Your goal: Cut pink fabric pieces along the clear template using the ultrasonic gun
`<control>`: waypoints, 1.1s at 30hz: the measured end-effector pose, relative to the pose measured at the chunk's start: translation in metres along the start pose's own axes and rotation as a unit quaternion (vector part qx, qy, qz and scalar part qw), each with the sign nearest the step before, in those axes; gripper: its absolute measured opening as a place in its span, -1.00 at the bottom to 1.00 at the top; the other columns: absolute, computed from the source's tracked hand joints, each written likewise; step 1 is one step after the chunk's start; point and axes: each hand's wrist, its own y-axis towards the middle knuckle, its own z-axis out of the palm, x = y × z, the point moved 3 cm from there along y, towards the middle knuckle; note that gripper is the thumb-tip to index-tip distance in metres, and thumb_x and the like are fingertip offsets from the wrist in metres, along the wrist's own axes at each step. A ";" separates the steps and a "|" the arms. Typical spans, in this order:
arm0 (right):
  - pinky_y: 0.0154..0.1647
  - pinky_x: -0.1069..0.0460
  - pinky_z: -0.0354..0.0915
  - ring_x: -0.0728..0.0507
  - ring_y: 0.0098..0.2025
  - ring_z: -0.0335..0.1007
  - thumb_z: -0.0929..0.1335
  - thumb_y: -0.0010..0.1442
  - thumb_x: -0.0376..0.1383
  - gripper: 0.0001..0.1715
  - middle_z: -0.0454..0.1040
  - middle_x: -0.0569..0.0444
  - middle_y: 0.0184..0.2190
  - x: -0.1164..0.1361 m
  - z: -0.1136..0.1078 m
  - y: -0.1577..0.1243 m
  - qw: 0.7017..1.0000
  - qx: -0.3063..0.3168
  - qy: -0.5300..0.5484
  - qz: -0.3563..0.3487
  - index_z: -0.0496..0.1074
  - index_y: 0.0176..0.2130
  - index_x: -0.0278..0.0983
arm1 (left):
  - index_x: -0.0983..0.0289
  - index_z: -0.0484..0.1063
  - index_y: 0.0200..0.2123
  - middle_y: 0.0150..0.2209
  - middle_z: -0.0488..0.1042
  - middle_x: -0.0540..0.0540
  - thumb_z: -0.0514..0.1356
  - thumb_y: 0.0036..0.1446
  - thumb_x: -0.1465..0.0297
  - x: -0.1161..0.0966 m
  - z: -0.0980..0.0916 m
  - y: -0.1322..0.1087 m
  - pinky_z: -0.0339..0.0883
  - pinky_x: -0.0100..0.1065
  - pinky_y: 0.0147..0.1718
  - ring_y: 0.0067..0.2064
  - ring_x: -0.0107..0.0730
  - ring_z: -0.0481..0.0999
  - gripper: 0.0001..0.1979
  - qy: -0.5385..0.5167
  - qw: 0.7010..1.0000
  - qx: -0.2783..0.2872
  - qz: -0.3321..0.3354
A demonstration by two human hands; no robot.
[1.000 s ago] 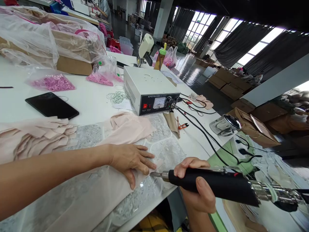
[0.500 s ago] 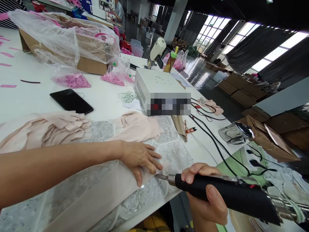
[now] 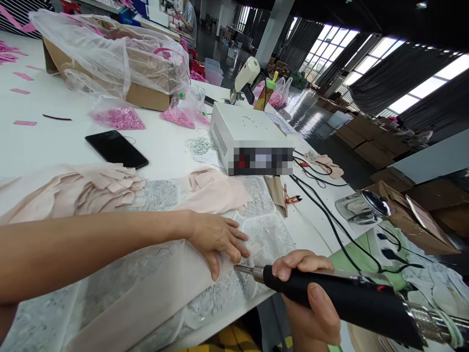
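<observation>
My left hand (image 3: 219,238) lies flat, fingers spread, on a strip of pale pink fabric (image 3: 157,298) that runs over a textured grey mat (image 3: 264,230) at the table's near edge. My right hand (image 3: 308,298) is wrapped round the black handle of a handheld welding tool (image 3: 340,298). The tool's metal tip (image 3: 244,269) sits just right of my left fingers, at the fabric's end. Black cables (image 3: 322,210) run from the tool side towards a white control box (image 3: 249,139).
A stack of cut pink fabric pieces (image 3: 73,193) lies at the left, a black phone (image 3: 116,149) behind it. Bags of pink rings (image 3: 117,118), a cardboard box under plastic (image 3: 110,63) and a metal mug (image 3: 361,208) stand around. A person works far behind.
The view has shifted slightly left and down. My left hand stays flat on the fabric and the tool tip keeps beside its fingers.
</observation>
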 end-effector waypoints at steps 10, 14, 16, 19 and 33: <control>-0.48 -0.07 0.42 -0.07 -0.49 0.31 0.33 0.21 -0.16 -0.81 0.34 0.08 -0.37 0.006 0.009 -0.007 1.000 -0.008 0.004 0.005 0.44 -0.22 -0.19 | 0.03 0.56 -0.27 0.19 0.50 -0.11 0.59 -0.15 0.30 0.000 0.000 0.002 -0.05 -0.22 0.38 0.34 -0.05 0.34 -0.63 -0.034 0.999 0.000 -0.021; -0.54 -0.10 0.38 -0.08 -0.53 0.28 0.31 0.20 -0.12 -0.80 0.31 0.09 -0.39 0.003 0.011 -0.008 1.000 -0.010 -0.014 -0.003 0.42 -0.23 -0.17 | 0.03 0.55 -0.29 0.17 0.52 -0.13 0.60 -0.18 0.33 0.000 0.000 0.001 -0.02 -0.23 0.36 0.33 -0.05 0.35 -0.62 -0.046 0.999 -0.009 -0.022; -0.56 -0.12 0.36 -0.09 -0.54 0.26 0.30 0.19 -0.11 -0.80 0.29 0.09 -0.39 0.001 0.011 -0.007 1.000 -0.014 -0.023 -0.002 0.41 -0.24 -0.16 | 0.01 0.56 -0.29 0.16 0.52 -0.16 0.60 -0.18 0.31 0.001 0.000 0.001 -0.01 -0.24 0.36 0.32 -0.07 0.36 -0.62 -0.050 0.998 -0.014 -0.025; -0.56 -0.12 0.35 -0.09 -0.54 0.25 0.29 0.20 -0.11 -0.79 0.28 0.09 -0.39 0.001 0.011 -0.006 0.999 -0.011 -0.032 -0.002 0.41 -0.24 -0.15 | 0.00 0.57 -0.29 0.16 0.52 -0.17 0.58 -0.14 0.26 0.002 0.000 0.001 -0.02 -0.26 0.37 0.32 -0.09 0.36 -0.66 -0.058 0.998 -0.020 -0.031; -0.51 -0.11 0.37 -0.09 -0.53 0.28 0.33 0.15 -0.15 -0.82 0.34 0.08 -0.38 0.007 0.000 -0.004 0.998 -0.048 -0.026 -0.010 0.44 -0.26 -0.17 | 0.04 0.57 -0.29 0.17 0.51 -0.09 0.52 -0.06 0.09 0.000 -0.001 -0.001 -0.03 -0.17 0.39 0.33 -0.05 0.35 -0.68 -0.074 0.996 -0.026 -0.044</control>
